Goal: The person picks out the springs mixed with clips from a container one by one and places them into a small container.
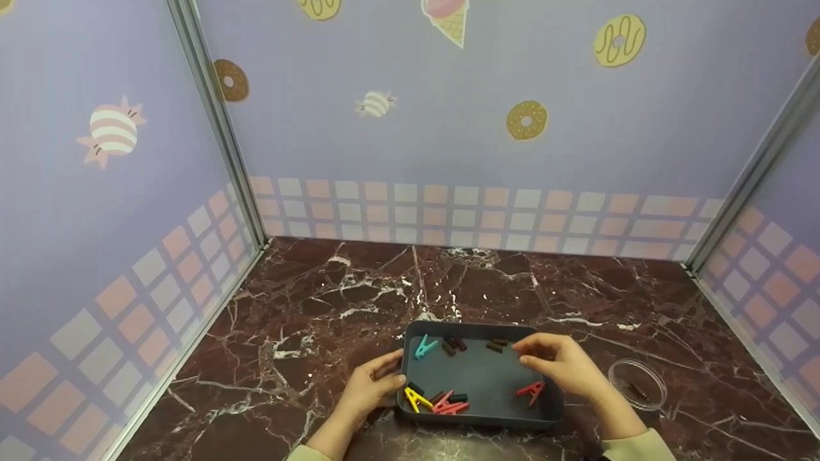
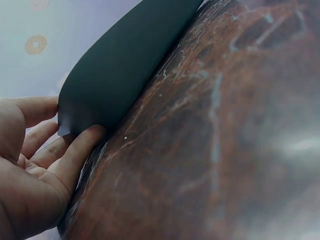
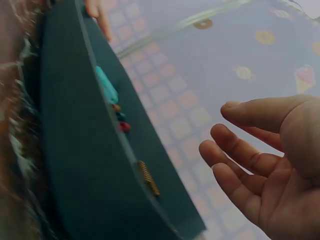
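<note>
Holding the left end of the shallow tray (image 1: 471,373), the left hand (image 1: 367,387) sets fingertips against the end wall, thumb round near the corner. Right hand (image 1: 567,363) over the tray's right side; fingers loosely bent, slightly apart, thumb tip separate from the index, nothing seen between them.

Progress, by judgement: partway. Back of tray has two small groups of dark pieces: one (image 1: 455,344) just beside the light-blue clip (image 1: 425,346), another (image 1: 496,346) near the right hand's fingertips. Front left less ordered: yellow clip (image 1: 418,400), red clips (image 1: 450,405) and more dark pieces crowded together. One red clip (image 1: 532,391) apart at front right. A dark piece (image 1: 637,390) lies in a transparent round dish (image 1: 664,392), outside the tray, to its right. No finished arrangement evident; how much is left, cannot tell.

Looks: tray rectangular, rounded corners, dark grey from above, greenish in the wrist views; rests on the red-brown marbled table (image 1: 307,307). Clips two-legged, V-shaped, bright. Dark pieces short, too small overhead for detail; right wrist view shows one ridged, brassy piece (image 3: 148,178) inside the tray.
</note>
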{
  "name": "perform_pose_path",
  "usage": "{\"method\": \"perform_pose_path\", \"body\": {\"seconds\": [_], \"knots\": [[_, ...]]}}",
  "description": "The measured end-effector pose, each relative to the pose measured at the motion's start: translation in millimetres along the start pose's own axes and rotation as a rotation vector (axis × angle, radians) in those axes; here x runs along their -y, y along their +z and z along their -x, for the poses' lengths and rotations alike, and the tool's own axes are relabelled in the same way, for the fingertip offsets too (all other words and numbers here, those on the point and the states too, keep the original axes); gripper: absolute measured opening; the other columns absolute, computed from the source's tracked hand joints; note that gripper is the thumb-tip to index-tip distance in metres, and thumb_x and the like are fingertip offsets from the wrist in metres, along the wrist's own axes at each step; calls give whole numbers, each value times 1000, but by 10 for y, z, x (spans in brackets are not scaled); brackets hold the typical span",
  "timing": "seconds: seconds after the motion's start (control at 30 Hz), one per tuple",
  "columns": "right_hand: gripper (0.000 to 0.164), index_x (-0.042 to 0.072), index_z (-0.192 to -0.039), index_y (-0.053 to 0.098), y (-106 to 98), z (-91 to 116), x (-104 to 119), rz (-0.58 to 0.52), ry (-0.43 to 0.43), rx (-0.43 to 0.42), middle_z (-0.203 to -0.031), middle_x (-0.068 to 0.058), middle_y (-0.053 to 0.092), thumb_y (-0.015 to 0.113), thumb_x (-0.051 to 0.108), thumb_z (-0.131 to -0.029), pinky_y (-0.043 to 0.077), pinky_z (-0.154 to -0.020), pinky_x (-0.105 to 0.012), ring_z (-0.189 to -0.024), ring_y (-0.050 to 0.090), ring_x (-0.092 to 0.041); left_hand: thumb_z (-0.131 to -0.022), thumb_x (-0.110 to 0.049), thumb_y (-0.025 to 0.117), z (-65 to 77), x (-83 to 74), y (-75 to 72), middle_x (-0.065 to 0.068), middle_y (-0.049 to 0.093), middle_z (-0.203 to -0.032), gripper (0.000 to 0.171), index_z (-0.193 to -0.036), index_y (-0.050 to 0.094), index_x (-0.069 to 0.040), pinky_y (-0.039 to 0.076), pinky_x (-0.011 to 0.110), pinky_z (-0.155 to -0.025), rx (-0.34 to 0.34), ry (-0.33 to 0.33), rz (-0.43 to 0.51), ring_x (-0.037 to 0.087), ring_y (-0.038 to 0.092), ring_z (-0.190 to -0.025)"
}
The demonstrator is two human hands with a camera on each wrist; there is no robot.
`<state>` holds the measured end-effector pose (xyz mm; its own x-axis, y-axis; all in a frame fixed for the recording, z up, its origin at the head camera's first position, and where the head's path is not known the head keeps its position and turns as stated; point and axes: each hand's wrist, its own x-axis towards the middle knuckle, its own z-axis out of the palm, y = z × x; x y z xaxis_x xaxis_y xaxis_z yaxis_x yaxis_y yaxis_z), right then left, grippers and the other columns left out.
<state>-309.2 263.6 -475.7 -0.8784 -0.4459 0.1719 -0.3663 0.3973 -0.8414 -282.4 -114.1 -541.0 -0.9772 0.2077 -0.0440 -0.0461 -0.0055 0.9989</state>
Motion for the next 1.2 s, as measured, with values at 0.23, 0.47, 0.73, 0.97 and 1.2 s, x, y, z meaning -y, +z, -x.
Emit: {"method": "perform_pose_path", "body": {"seconds": [0.23,0.47,0.73,0.97,1.2], "knots": [[23,1,-115,74,319,-89,-14,23,5,48,-110,-22,74,73,13,-95,59,-74,-25,-91,68,-4,-97,-9,66,-2,0,-8,35,45,-153,60,-152,45,5,66,45,-80,17,-13,37,33,72,-112],[21,4,-112,76,517,-185,-32,54,6,89,-109,-17,75,74,15,-94,57,-83,-29,-93,69,-7,-97,-8,67,-2,-3,0,34,46,-152,60,-151,45,5,65,45,-81,15,-7,42,33,71,-114],[20,8,-110,77,706,-280,-50,85,0,151,-106,-10,77,76,18,-92,56,-82,-28,-94,70,-10,-96,-10,68,-9,9,0,33,46,-153,61,-151,46,4,66,45,-76,1,-15,18,39,66,-124],[18,9,-109,78,831,-316,-65,93,15,219,-106,-8,78,77,14,-92,57,-80,-24,-93,71,-10,-96,-10,68,-13,12,-4,33,46,-153,61,-151,47,3,66,44,-76,1,-13,19,37,68,-121],[14,9,-103,80,911,-338,-40,132,18,225,-99,-8,79,79,11,-88,54,-72,-20,-84,68,-5,-96,-11,68,-4,0,1,33,46,-153,61,-151,47,3,66,44,-76,-1,-12,20,40,66,-124]]}}
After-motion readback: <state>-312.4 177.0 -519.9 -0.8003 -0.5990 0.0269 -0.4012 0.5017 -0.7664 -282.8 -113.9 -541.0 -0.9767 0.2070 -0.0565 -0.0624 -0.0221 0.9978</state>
